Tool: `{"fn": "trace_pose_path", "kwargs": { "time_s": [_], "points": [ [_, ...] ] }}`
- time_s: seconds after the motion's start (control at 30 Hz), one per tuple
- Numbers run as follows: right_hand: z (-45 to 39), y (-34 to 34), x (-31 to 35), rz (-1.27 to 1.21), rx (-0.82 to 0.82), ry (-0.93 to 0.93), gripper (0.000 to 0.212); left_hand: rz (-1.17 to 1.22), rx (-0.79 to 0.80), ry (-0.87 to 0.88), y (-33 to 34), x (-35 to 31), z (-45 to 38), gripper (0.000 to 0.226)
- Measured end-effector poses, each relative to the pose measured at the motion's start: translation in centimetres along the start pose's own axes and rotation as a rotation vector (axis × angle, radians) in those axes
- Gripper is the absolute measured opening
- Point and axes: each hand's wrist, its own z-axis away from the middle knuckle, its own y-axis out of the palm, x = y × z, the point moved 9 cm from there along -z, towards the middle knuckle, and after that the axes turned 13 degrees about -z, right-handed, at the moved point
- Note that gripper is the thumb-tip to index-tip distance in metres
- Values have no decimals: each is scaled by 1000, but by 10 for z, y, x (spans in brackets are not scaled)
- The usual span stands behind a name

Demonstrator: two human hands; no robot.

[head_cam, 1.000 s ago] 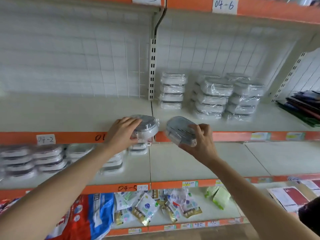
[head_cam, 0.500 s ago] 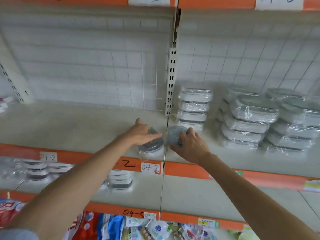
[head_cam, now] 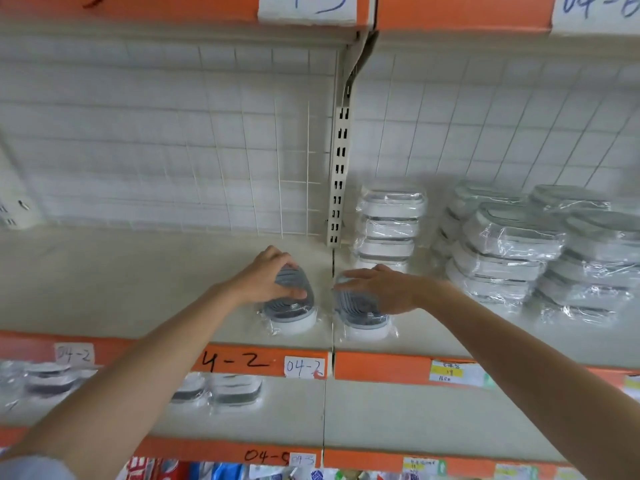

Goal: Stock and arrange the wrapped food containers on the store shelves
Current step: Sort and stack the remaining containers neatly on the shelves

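Two oval wrapped food containers with grey ribbed lids stand side by side on the cream shelf (head_cam: 138, 299), near its front edge, one on each side of the shelf seam. My left hand (head_cam: 263, 278) lies on top of the left container (head_cam: 294, 315), fingers curled over its lid. My right hand (head_cam: 384, 287) rests flat on the right container (head_cam: 363, 322), fingers pointing left. Stacks of wrapped rectangular containers (head_cam: 391, 226) and larger ones (head_cam: 512, 244) stand behind and to the right.
A slotted upright post (head_cam: 339, 174) divides the wire-grid back wall. Orange shelf edge (head_cam: 381, 367) carries handwritten labels "04-2". The shelf below holds more wrapped containers (head_cam: 235, 393); coloured packets show at the bottom.
Both hands carried the two containers up from below the shelf edge and set them down on the shelf. The view has moved closer and up.
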Motion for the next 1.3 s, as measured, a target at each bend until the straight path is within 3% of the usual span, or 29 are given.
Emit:
{"fn": "trace_pose_path", "kwargs": {
  "time_s": [0.1,0.2,0.27,0.43,0.57,0.7,0.77,0.9,1.03,1.17,1.3],
  "points": [
    [2,5,-4,76,75,73,69,-182,68,-50,-11,2,-9,66],
    [15,8,-14,72,129,188,76,-455,142,-149,-11,-11,-8,96],
    [28,6,-24,86,138,308,84,-605,124,-131,-7,-27,-9,104],
    [44,-14,-53,7,-125,490,63,-693,73,-79,-1,-44,-12,84],
    [42,-9,-67,-96,-253,556,72,-537,144,-49,4,-37,-10,71],
    [49,-6,-65,-191,-370,516,68,-466,247,-71,10,-11,-11,83],
    [55,-3,-63,-181,-347,473,66,-417,292,-89,10,-4,-13,83],
    [71,-9,-62,-269,-292,433,64,-126,53,-15,-26,-25,-19,85],
    [101,-48,-60,-402,-588,391,57,203,-42,216,-56,-85,-17,92],
    [122,-66,-55,-382,-786,353,63,156,1,350,-38,-139,-30,84],
    [105,-39,-57,-338,-644,373,62,109,88,424,0,-165,-50,74]
  ]
}}
